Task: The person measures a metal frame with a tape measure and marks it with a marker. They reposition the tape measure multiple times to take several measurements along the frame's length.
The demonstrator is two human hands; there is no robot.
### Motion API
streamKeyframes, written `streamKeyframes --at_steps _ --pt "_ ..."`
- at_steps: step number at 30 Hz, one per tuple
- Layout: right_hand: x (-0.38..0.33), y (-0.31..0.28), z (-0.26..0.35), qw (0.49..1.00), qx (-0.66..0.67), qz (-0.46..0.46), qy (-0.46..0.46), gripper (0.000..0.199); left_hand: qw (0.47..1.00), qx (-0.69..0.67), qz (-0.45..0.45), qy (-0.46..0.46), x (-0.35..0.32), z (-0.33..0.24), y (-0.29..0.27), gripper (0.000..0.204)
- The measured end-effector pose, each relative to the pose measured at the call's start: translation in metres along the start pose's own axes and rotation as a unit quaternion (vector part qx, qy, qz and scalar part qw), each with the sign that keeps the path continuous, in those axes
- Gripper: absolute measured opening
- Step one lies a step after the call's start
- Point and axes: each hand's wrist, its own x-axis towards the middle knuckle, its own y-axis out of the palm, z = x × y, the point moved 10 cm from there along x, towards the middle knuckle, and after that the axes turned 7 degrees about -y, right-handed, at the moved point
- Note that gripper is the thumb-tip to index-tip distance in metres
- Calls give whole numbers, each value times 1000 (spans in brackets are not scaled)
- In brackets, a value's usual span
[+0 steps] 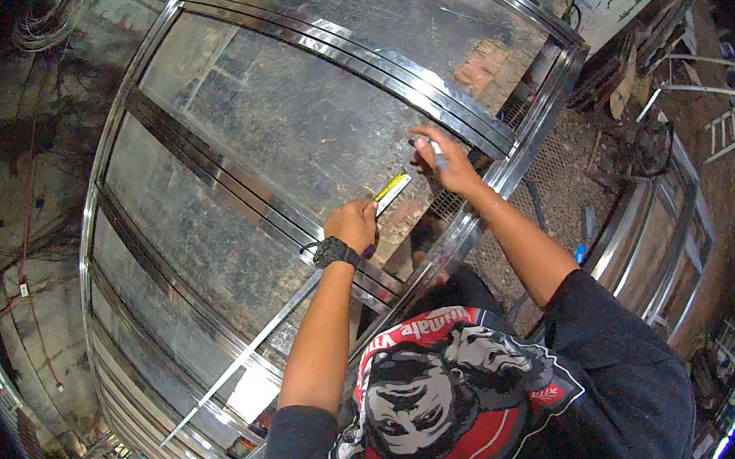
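Observation:
My left hand (352, 226), with a black watch at its wrist, is closed on a tape measure. A short length of its yellow blade (395, 186) shows beyond my fingers, with a pale strip along its side. Most of the case is hidden by the hand. My right hand (454, 168) grips a white and grey marker (438, 155) between thumb and fingers, a little right of the blade's end. Both hands are over a dark, scuffed worktop (286, 113), between two shiny metal bars of a large frame (425, 87).
More crossbars (192, 158) run over the worktop to the left. A thin metal tube (238, 359) lies slantwise beside my left forearm. At the right, another metal frame (652, 246) stands near scrap wood (628, 85) and a pale ladder-like rack (727, 131). Cables (51, 25) hang at upper left.

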Motion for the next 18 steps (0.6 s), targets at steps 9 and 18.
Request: streamKeyframes --at_steps 9,18 --pt "-16 -7 6 998 52 12 29 17 1000 -1 -9 -9 -4 3 1 37" --pt "-7 16 -2 990 -57 128 -1 20 1000 2 2 -18 -4 3 2 36"
